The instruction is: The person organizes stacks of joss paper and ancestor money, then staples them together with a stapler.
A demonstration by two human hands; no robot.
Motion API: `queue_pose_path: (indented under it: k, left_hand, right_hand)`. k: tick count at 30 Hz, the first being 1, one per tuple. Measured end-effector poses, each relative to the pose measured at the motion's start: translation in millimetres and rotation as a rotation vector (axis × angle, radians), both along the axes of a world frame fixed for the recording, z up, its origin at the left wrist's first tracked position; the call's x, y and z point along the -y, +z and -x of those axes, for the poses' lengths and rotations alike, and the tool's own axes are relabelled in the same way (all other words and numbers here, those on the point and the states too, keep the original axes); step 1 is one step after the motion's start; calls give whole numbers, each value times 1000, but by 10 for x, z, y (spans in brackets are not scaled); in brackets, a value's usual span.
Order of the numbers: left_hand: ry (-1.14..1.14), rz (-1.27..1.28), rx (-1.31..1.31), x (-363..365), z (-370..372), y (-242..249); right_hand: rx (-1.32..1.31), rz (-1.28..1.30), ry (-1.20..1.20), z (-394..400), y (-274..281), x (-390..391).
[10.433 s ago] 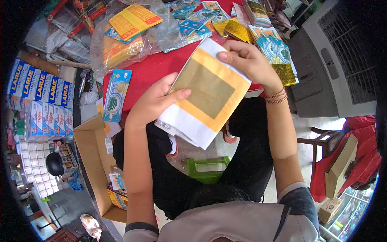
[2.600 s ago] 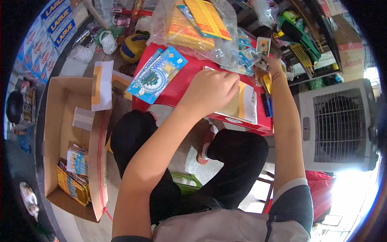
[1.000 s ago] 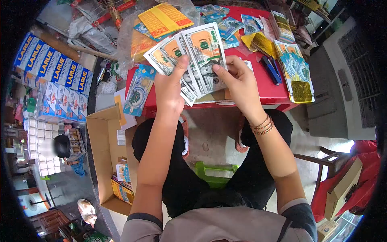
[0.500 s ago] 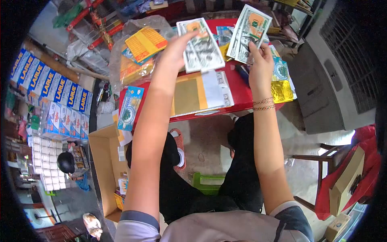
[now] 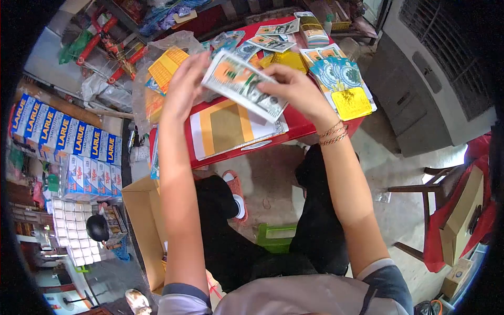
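My right hand [image 5: 302, 93] pinches a bundle of dollar-style notes [image 5: 247, 86], thumb on top, tilted over the near part of the red table [image 5: 341, 127]. Close to the bundle's left end is my left hand [image 5: 188, 86], somewhat blurred, its fingers apart with nothing showing in them. Below the notes lies a stack of white and orange paper with a tan panel [image 5: 224, 127]. More dollar-style notes [image 5: 270, 43] are spread at the back, beside a thick banded bundle [image 5: 313, 34]. Blue patterned papers [image 5: 337, 75] and a yellow-gold packet [image 5: 352, 103] lie to the right.
Orange-yellow papers [image 5: 168, 68] rest on clear plastic at the table's left. An open cardboard box [image 5: 144, 226] stands by my left leg. Stacked LARUE cartons [image 5: 65, 131] are further left. A green stool [image 5: 274, 237] is under me, and a wooden chair [image 5: 428, 194] stands right.
Both hands have come together and nearer. The notes that were in the left hand have left it; the right hand holds a bundle at centre. Loose notes now show at the table's back.
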State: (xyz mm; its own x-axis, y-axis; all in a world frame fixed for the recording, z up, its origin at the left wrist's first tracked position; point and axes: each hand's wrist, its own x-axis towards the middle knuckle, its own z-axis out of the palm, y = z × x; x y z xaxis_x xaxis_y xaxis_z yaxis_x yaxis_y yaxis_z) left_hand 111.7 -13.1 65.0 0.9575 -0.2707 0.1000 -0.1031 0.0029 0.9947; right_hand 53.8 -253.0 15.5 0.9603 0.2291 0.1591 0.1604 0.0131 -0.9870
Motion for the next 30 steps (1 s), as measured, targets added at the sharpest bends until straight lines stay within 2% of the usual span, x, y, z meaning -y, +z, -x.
queue_pose_path:
  k: [2, 3, 6, 9, 12, 18, 22, 25, 30]
  left_hand:
    - [-1, -209, 57, -205, 230, 15]
    - [1, -208, 57, -304, 276, -22]
    - [102, -167, 3, -540, 437, -155]
    - [54, 149, -98, -544, 642, -141]
    - [116, 134, -19, -642, 649, -398]
    - [254, 177, -139, -800, 666, -517]
    - [190, 118, -153, -934, 738, -463]
    - [47, -45, -209, -1047, 773, -488]
    - [80, -176, -230, -1074, 832, -507]
  right_hand:
    - [94, -16, 52, 29, 0, -137]
    - [46, 1, 47, 62, 37, -186]
    - [-10, 6, 63, 19, -4, -316]
    - [-28, 19, 86, 11, 1, -441]
    - [-47, 3, 93, -37, -74, -545]
    - [-53, -7, 29, -62, -54, -604]
    - [-53, -65, -61, -91, -111, -648]
    - [-9, 37, -84, -79, -123, -679]
    - [15, 241, -79, -83, -170, -662]
